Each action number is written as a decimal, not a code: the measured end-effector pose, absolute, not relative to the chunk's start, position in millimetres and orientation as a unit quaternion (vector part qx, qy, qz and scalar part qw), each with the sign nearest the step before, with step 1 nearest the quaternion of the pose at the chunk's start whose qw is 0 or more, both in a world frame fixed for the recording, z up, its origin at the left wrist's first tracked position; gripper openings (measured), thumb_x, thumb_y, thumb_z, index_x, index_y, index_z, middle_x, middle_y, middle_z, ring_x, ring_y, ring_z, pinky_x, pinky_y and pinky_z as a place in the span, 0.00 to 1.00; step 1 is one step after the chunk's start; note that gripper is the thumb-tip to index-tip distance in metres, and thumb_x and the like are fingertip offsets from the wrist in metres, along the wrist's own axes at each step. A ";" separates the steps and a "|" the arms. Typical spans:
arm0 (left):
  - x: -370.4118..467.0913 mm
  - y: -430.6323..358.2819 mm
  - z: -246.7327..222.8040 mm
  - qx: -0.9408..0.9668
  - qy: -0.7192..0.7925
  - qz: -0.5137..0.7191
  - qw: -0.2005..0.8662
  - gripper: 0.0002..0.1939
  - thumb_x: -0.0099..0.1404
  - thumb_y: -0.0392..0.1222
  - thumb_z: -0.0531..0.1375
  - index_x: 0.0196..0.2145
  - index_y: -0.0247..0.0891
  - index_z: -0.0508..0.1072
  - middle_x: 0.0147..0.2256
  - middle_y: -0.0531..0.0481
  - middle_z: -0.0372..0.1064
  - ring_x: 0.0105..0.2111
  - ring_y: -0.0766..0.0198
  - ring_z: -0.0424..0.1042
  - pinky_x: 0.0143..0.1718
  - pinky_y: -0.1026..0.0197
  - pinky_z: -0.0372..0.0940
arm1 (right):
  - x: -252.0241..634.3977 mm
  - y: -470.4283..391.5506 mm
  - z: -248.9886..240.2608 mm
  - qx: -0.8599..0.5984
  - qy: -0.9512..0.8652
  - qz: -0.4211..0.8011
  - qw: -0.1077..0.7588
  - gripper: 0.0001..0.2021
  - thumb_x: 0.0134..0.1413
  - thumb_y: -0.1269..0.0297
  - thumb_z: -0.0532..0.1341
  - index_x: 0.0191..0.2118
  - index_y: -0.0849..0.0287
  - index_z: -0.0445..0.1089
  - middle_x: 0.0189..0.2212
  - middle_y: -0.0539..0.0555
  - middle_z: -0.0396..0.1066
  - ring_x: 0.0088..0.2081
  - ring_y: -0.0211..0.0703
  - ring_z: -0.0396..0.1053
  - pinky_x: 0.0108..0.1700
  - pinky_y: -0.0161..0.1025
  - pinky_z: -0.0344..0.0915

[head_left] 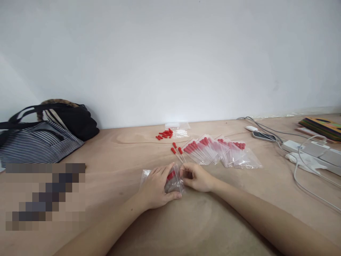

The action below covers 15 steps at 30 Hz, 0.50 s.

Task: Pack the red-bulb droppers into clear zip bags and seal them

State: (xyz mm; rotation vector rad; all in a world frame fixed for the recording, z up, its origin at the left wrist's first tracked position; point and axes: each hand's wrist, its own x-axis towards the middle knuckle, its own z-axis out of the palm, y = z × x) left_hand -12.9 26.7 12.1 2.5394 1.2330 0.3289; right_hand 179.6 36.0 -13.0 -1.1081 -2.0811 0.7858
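A clear plastic zip bag (174,185) with red-bulbed droppers inside lies on the table in front of me. My left hand (156,188) rests flat over it, fingers stretched out and thumb spread along the near side. At the bag's right edge, my right hand (198,177) pinches the plastic between thumb and fingertips. Just beyond my hands lie three loose droppers (180,150) with red bulbs and thin clear stems. To their right, several filled bags (206,153) of red-bulbed droppers overlap in a fanned row.
Loose red rubber bulbs (165,133) and thin clear tubes (182,133) lie near the wall. A striped bag (39,142) and a black bag (80,122) sit at left. On the right are cables, a power strip (317,153), a dark device (263,136) and stacked colourful items (323,128).
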 end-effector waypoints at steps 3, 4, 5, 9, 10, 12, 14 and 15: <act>-12.8 25.4 13.9 0.878 0.442 0.106 0.151 0.44 0.50 0.56 0.62 0.58 0.34 0.47 0.56 0.38 0.52 0.55 0.48 0.54 0.53 0.46 0.50 | 184.9 49.2 -5.5 -0.521 -0.738 0.220 0.369 0.03 0.44 0.72 0.58 0.27 0.59 0.62 0.24 0.48 0.67 0.27 0.34 0.64 0.30 0.32 0.59; -12.7 25.0 14.2 0.877 0.445 0.103 0.152 0.45 0.50 0.56 0.62 0.58 0.34 0.47 0.56 0.37 0.53 0.55 0.48 0.54 0.53 0.47 0.51 | 185.1 54.4 -2.7 -0.556 -0.720 0.195 0.367 0.04 0.44 0.70 0.59 0.28 0.59 0.63 0.25 0.49 0.68 0.28 0.36 0.65 0.31 0.33 0.59; -12.6 24.7 14.4 0.876 0.447 0.102 0.152 0.45 0.50 0.56 0.62 0.58 0.33 0.47 0.56 0.37 0.53 0.54 0.48 0.54 0.53 0.47 0.51 | 184.0 59.6 0.0 -0.591 -0.704 0.176 0.353 0.05 0.43 0.67 0.60 0.30 0.59 0.63 0.26 0.50 0.69 0.30 0.38 0.67 0.32 0.34 0.59; -12.6 24.1 14.9 0.875 0.448 0.103 0.153 0.44 0.51 0.54 0.62 0.58 0.35 0.47 0.56 0.38 0.53 0.54 0.49 0.54 0.53 0.47 0.51 | 170.7 77.1 8.0 -0.705 -0.644 0.161 0.248 0.19 0.38 0.55 0.64 0.37 0.59 0.65 0.32 0.55 0.71 0.37 0.47 0.68 0.34 0.37 0.59; -12.7 23.9 15.1 0.875 0.447 0.103 0.154 0.43 0.51 0.54 0.62 0.58 0.35 0.47 0.56 0.38 0.53 0.54 0.49 0.54 0.53 0.47 0.52 | 166.9 80.5 9.3 -0.720 -0.632 0.170 0.230 0.21 0.36 0.55 0.65 0.38 0.60 0.65 0.34 0.56 0.71 0.39 0.48 0.68 0.34 0.37 0.59; -12.8 23.4 16.0 0.875 0.448 0.104 0.154 0.43 0.51 0.54 0.62 0.58 0.35 0.47 0.56 0.38 0.53 0.54 0.49 0.55 0.53 0.47 0.52 | 161.2 86.0 11.3 -0.733 -0.618 0.189 0.211 0.19 0.35 0.57 0.65 0.36 0.60 0.66 0.35 0.58 0.71 0.40 0.49 0.68 0.33 0.36 0.59; -12.8 22.8 17.0 0.874 0.448 0.103 0.157 0.43 0.51 0.54 0.62 0.57 0.34 0.48 0.55 0.38 0.54 0.54 0.49 0.55 0.53 0.48 0.52 | 159.3 90.0 12.3 -0.732 -0.616 0.203 0.206 0.15 0.34 0.62 0.65 0.33 0.60 0.68 0.34 0.57 0.72 0.38 0.48 0.69 0.32 0.35 0.59; -12.7 22.6 17.4 0.874 0.448 0.102 0.159 0.43 0.51 0.54 0.62 0.57 0.34 0.48 0.55 0.38 0.54 0.54 0.49 0.55 0.53 0.48 0.52 | 159.8 91.1 12.5 -0.730 -0.617 0.210 0.206 0.13 0.34 0.64 0.65 0.31 0.60 0.68 0.33 0.57 0.72 0.37 0.47 0.69 0.31 0.35 0.59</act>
